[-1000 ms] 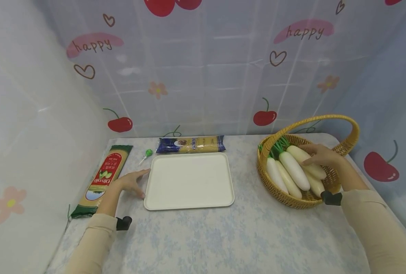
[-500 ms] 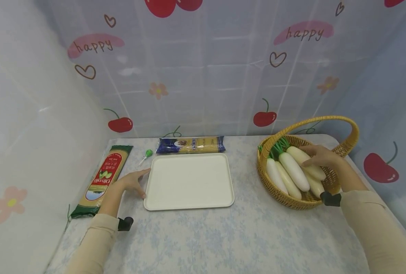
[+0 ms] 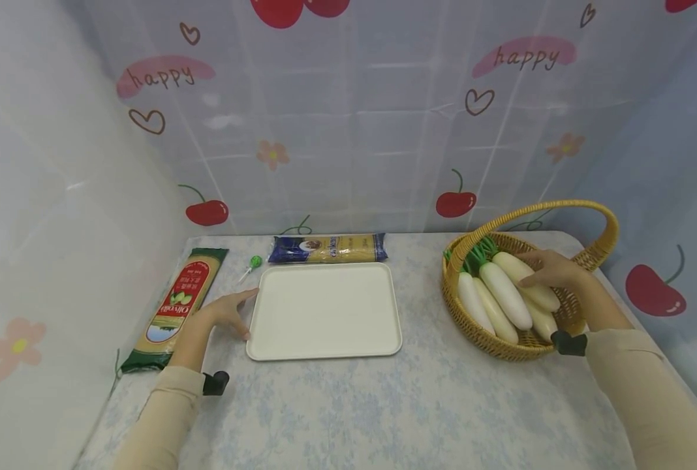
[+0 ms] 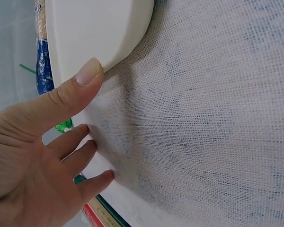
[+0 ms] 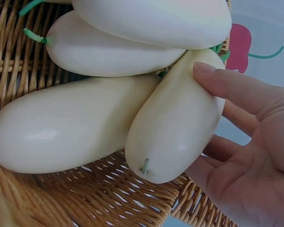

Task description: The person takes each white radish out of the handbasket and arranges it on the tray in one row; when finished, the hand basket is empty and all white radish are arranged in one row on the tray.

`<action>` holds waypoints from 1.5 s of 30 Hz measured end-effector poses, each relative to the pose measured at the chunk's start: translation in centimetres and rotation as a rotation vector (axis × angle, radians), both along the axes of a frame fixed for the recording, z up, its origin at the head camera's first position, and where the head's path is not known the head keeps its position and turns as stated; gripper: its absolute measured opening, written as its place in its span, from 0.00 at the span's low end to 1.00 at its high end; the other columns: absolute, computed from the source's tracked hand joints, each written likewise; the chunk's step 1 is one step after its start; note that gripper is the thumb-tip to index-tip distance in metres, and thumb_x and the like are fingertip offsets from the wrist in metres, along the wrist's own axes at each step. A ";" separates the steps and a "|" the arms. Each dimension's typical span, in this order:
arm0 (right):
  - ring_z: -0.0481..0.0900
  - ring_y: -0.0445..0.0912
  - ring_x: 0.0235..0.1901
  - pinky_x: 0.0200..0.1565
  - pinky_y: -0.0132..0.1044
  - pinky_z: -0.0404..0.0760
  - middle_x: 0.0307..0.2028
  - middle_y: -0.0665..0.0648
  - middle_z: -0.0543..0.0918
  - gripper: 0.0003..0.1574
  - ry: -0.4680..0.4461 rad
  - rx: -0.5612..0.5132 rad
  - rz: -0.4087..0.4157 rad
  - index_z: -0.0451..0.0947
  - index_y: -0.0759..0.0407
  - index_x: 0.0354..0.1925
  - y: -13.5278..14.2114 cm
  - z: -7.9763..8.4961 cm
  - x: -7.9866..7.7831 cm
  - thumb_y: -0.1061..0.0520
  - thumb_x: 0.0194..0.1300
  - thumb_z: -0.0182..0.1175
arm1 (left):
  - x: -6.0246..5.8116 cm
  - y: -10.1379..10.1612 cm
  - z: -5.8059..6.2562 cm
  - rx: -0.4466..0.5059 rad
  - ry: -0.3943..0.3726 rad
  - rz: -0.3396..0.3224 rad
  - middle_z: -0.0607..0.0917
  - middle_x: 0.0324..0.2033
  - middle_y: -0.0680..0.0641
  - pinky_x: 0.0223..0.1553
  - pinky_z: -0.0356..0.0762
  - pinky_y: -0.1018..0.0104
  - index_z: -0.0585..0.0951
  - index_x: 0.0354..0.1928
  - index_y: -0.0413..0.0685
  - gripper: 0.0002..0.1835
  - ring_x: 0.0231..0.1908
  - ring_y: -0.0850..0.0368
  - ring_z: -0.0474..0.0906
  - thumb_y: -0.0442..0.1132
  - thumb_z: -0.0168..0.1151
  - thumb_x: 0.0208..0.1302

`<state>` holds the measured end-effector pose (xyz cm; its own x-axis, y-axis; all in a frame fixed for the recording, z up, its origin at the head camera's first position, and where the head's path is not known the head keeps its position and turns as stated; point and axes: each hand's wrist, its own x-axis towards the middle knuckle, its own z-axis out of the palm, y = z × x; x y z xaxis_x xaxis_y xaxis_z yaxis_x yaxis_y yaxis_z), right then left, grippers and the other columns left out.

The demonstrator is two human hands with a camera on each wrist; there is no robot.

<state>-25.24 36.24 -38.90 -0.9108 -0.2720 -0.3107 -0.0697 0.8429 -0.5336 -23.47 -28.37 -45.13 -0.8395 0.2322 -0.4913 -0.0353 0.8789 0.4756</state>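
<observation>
Blue-mottled tablecloth (image 3: pixel 348 411) lies before cherry-print curtains (image 3: pixel 348 163); I see the left hand (image 3: pixel 225 312), fingers loosely spread, beside a tray (image 3: pixel 325 310), the right hand (image 3: pixel 551 269) gripping a white radish (image 5: pixel 173 127).

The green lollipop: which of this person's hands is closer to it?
Left. The left hand is at the left edge of the white tray, below the lollipop in the head view; the right hand is far to the right, holding a pale vegetable in the basket.
</observation>
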 end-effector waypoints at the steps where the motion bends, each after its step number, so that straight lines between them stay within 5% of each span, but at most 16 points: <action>1: 0.66 0.76 0.52 0.45 0.57 0.78 0.58 0.86 0.60 0.49 -0.002 0.002 0.001 0.53 0.78 0.66 0.0 0.0 0.0 0.51 0.59 0.64 | 0.0 0.0 0.0 0.002 -0.006 0.011 0.57 0.67 0.28 0.64 0.56 0.40 0.52 0.72 0.42 0.61 0.67 0.32 0.52 0.39 0.80 0.36; 28: 0.60 0.77 0.58 0.50 0.61 0.74 0.63 0.83 0.54 0.47 0.010 -0.128 -0.020 0.51 0.76 0.67 1.3 0.1 1.0 0.50 0.64 0.59 | 0.5 0.3 0.4 0.001 -0.005 0.020 0.55 0.68 0.28 0.63 0.55 0.37 0.53 0.72 0.43 0.60 0.67 0.31 0.50 0.41 0.80 0.37; 35: 0.55 0.77 0.60 0.50 0.63 0.73 0.65 0.83 0.47 0.52 -0.006 -0.155 -0.098 0.42 0.71 0.71 1.4 1.3 2.0 0.47 0.65 0.58 | 0.5 0.2 0.2 0.013 -0.011 0.027 0.56 0.67 0.28 0.63 0.57 0.38 0.52 0.72 0.43 0.61 0.67 0.31 0.52 0.41 0.79 0.37; 40: 0.56 0.76 0.60 0.50 0.62 0.73 0.66 0.81 0.45 0.50 0.004 -0.183 -0.120 0.45 0.67 0.72 1.1 1.9 3.1 0.46 0.65 0.57 | 0.5 0.1 0.3 0.010 -0.005 0.022 0.56 0.67 0.28 0.63 0.57 0.38 0.52 0.72 0.42 0.61 0.67 0.31 0.52 0.41 0.79 0.37; 45: 0.62 0.74 0.58 0.47 0.56 0.78 0.64 0.82 0.52 0.50 -0.007 -0.233 -0.136 0.42 0.64 0.73 1.1 1.7 4.5 0.45 0.67 0.56 | 0.4 0.1 0.1 0.005 -0.012 0.028 0.56 0.67 0.28 0.63 0.57 0.37 0.52 0.72 0.43 0.60 0.67 0.31 0.52 0.42 0.79 0.37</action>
